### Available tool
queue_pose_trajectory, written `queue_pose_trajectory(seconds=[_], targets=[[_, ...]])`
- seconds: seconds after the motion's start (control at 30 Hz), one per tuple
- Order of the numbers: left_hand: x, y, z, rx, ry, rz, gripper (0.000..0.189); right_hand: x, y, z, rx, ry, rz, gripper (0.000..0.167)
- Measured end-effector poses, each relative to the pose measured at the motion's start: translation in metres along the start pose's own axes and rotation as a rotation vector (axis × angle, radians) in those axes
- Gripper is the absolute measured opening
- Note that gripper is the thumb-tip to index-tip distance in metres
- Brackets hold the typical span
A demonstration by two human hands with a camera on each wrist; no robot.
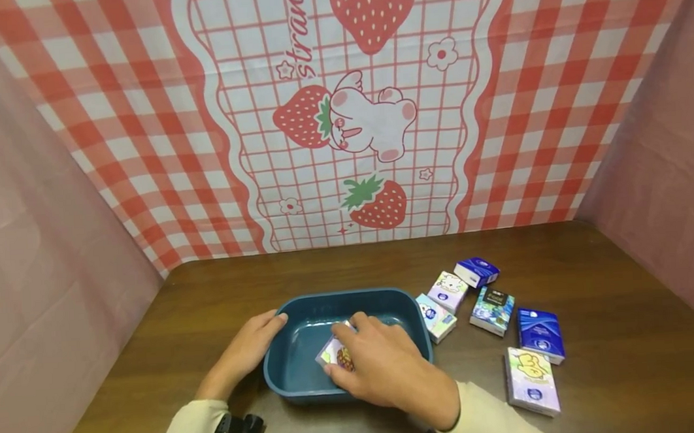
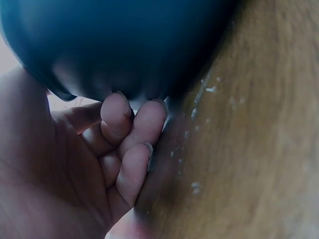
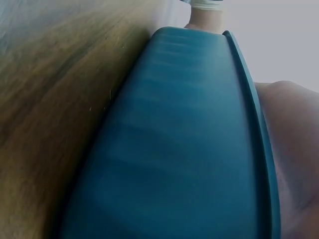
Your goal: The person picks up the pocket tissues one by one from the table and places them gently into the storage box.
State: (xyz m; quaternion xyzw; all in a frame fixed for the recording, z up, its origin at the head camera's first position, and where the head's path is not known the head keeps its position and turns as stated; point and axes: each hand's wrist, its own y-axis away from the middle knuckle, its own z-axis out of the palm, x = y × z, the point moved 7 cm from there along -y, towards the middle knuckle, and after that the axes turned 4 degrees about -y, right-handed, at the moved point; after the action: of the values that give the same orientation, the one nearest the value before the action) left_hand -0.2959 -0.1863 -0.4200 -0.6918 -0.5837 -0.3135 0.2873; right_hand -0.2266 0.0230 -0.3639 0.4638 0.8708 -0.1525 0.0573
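Note:
A dark teal plastic basin [image 1: 309, 394] stands on the wooden table. My left hand [image 1: 250, 342] grips its left side, the thumb at the rim; in the left wrist view the curled fingers [image 2: 149, 119] touch the outer wall. Inside the basin, my right hand [image 1: 384, 362] holds a small pale tissue pack [image 1: 329, 355] with a brown printed figure, between thumb and fingers. Most of that pack is hidden under the hand. In the right wrist view the basin's long outer wall [image 3: 184, 134] blocks the pack, and only part of the right hand [image 3: 294, 144] shows beyond the rim.
Right of the basin lie several tissue packs: a pastel one [image 1: 437, 318] by its wall, a white-purple one [image 1: 448, 291], a blue one [image 1: 476, 272], a dark green-blue one [image 1: 492, 310], another blue one [image 1: 540, 334] and a yellow-purple one [image 1: 532, 380]. A checked strawberry cloth [image 1: 371, 110] hangs behind the table.

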Motion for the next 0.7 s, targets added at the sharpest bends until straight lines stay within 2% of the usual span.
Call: queue_pose_trajectory(seconds=[0.37, 0.57, 0.7], targets=[[-0.0008, 0.0011, -0.001, -0.001, 0.007, -0.009, 0.041, -0.0049, -0.0052, -0.0023, 0.015, 0.01, -0.011, 0.06], [0.002, 0.001, -0.0007, -0.002, 0.013, 0.001, 0.037, -0.0046, -0.0063, -0.0005, -0.016, -0.001, 0.015, 0.06], [0.0021, 0.0015, -0.0025, 0.003, 0.029, 0.008, 0.036, -0.0071, -0.0068, 0.0016, -0.023, -0.015, -0.001, 0.059]])
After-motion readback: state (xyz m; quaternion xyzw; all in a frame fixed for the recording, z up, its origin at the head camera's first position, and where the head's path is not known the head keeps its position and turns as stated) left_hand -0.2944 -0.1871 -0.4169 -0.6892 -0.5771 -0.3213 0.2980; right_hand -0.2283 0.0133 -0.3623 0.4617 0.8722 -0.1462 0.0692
